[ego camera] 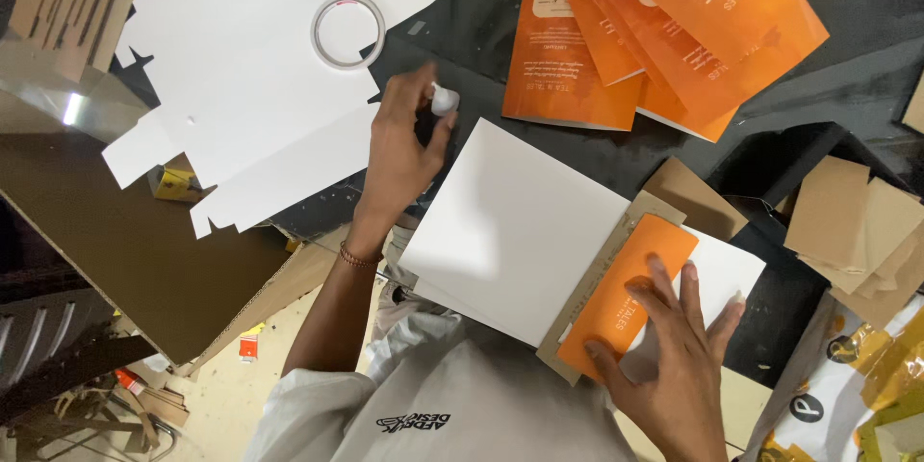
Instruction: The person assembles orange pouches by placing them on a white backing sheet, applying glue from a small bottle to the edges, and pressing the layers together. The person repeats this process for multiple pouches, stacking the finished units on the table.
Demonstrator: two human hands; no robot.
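Observation:
My left hand [399,149] is raised over the dark table, its fingertips pinched on a small white object [443,98]; what that object is I cannot tell. A white folded card [510,226] lies just right of that hand, tilted. An orange printed panel [626,294] and a brown card strip [597,274] stick out from the card's right edge. My right hand [674,366] lies flat with fingers spread on the orange panel and the white sheet [722,269] beside it, holding nothing.
A roll of clear tape [347,31] rests on white die-cut sheets [231,87] at the upper left. Orange printed sheets [674,19] are fanned out at the top right. Brown card pieces [852,217] lie right, a large brown board [115,250] left, shiny yellow-white packaging [857,404] lower right.

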